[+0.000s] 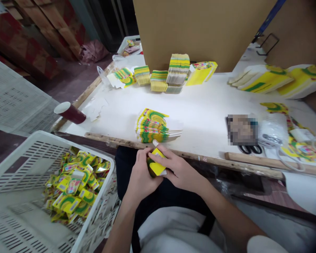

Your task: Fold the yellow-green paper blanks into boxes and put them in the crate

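Note:
Between my two hands, just off the table's front edge, is a small yellow and green carton (158, 162) with a white flap at its lower end. The fingers of my left hand (142, 172) curl round its left side. My right hand (179, 167) grips it from the right, fingers across its face. Just beyond my hands, a fanned pile of flat printed cartons (154, 125) lies on the white table (200, 109), white flaps pointing right. At my left, a white plastic crate (100, 196) holds many small yellow-green cartons (71, 189).
Banded stacks of cards (177, 68) and yellow carton bundles (265, 79) stand along the back, before a large cardboard sheet (200, 31). A dark red cup (71, 112) lies tilted at the left edge. Black-handled scissors (250, 149) and a wrapped plastic bag (272, 130) lie right.

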### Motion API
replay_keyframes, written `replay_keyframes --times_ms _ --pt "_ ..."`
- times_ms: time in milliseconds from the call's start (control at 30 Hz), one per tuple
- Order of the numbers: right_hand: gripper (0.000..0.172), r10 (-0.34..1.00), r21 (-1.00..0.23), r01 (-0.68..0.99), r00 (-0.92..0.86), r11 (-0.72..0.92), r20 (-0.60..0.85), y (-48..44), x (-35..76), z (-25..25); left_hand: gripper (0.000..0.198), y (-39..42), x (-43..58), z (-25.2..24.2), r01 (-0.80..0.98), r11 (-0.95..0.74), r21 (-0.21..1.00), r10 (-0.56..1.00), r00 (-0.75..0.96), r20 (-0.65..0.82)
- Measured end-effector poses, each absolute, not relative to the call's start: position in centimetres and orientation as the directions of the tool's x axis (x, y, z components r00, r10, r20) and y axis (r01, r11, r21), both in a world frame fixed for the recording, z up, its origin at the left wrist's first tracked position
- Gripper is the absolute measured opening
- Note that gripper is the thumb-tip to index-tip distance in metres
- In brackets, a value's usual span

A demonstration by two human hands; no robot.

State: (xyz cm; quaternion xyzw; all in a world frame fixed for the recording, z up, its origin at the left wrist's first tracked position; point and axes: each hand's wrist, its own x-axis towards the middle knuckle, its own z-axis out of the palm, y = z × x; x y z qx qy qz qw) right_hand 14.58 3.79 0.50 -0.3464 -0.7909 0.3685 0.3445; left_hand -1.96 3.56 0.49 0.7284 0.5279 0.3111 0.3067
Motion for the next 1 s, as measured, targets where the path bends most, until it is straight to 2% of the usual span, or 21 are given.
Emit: replay_keyframes --times_ms 100,267,533,733,1000 --pt "0.045 0.82 -0.829 0.28 -0.474 0.485 0.32 4.0 14.9 0.1 0.061 3.7 -2.5 0.8 0.585 -0.252 0.771 0.961 0.244 0.13" --pt "0.031 0.789 -0.831 0.28 -0.552 0.481 0.271 4.5 15.9 0.7 0.062 3.6 -2.6 1.2 0.567 -0.227 0.792 0.952 0.301 0.057" --pt "0.035 0.838 -0.794 0.39 -0.481 0.467 0.257 4.0 14.9 0.4 0.066 3.8 -2.2 1.1 0.602 -0.235 0.763 0.956 0.283 0.071" --pt "0.039 0.82 -0.805 0.399 -0.544 0.439 0.177 3.9 14.9 0.0 0.07 4.0 -2.7 0.8 0.63 -0.224 0.743 0.958 0.281 0.05" --pt "0.026 0.815 -0.825 0.347 -0.539 0.446 0.214 4.3 15.0 1.2 0.069 3.8 -2.1 1.2 0.575 -0.203 0.792 0.951 0.309 0.019"
